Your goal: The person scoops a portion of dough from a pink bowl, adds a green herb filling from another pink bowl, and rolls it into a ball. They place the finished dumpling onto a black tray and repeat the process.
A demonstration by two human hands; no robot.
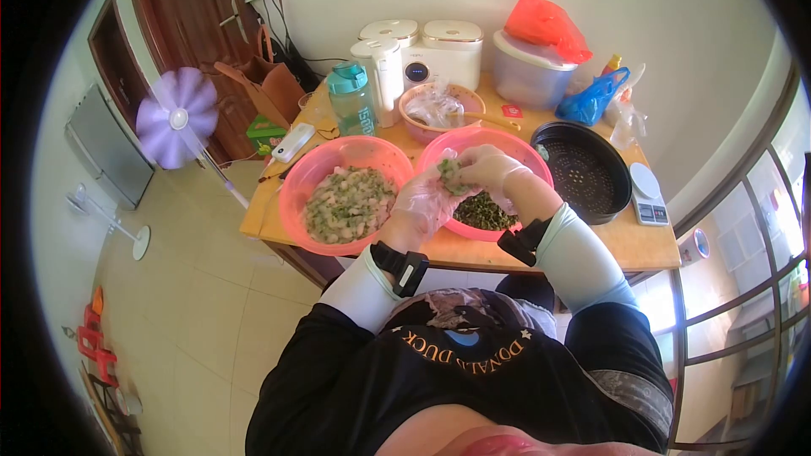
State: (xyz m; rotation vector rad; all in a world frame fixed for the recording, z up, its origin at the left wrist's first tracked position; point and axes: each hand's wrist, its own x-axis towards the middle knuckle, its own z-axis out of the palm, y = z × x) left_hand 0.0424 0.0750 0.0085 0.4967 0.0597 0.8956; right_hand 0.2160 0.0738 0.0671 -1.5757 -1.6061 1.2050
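Note:
Both my hands wear thin clear plastic gloves. Between them is a small green-and-white lump of food (451, 176), held up above the right pink basin (541, 171). My left hand (425, 204) cups it from the left and below. From the right, my right hand (492, 171) pinches it with curled fingers. Dark green chopped filling (483, 213) lies in the basin under my hands. To the left, another pink basin (291, 215) holds a pale and green diced mixture (348, 207).
A black perforated steamer tray (583, 190) stands right, with a pale green piece (542, 152) at its left edge. Beyond it is a kitchen scale (646, 190). Behind are a bowl with plastic film (432, 110), a teal bottle (351, 101), a lidded tub (528, 72) and a blue bag (591, 101).

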